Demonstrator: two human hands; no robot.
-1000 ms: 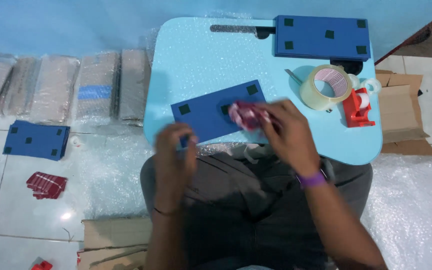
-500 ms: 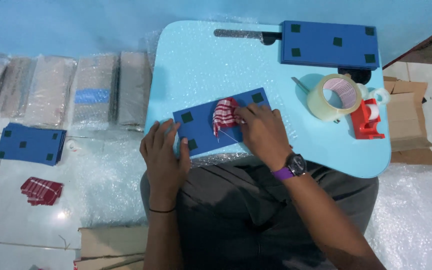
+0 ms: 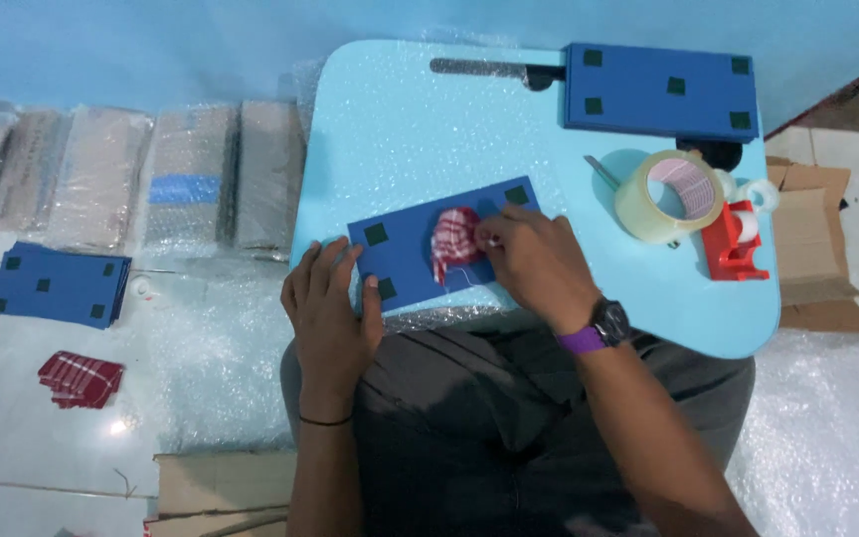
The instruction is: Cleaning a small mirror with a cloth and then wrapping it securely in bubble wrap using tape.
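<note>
At the centre of the frame a blue board (image 3: 420,251) with small dark square patches lies on a light-blue lap table (image 3: 429,149), tilted so its right end sits higher in the picture. On the middle of the board rests a small folded red-and-white checked cloth (image 3: 452,242). The right hand (image 3: 537,267), a purple-strapped wristwatch (image 3: 603,324) on its wrist, comes in from the lower right and pinches the cloth's right edge between thumb and fingertips — a narrow grip closed on the fabric. The left hand (image 3: 328,308) lies flat and spread, holding nothing, its fingers pressing the board's lower-left corner and the table edge. In the upper right of the frame a second blue board (image 3: 660,91) lies on the table, and below it, toward the right edge, stand a roll of clear packing tape (image 3: 663,199) and, just beside it, a red tape dispenser (image 3: 733,244). Flattened cardboard (image 3: 817,249) shows at the far right. At the left, on the bubble-wrap-covered floor, lies a stack of blue boards (image 3: 60,283), with another folded checked cloth (image 3: 80,378) below it — and a row of bubble-wrapped packages (image 3: 121,174) along the upper left.
</note>
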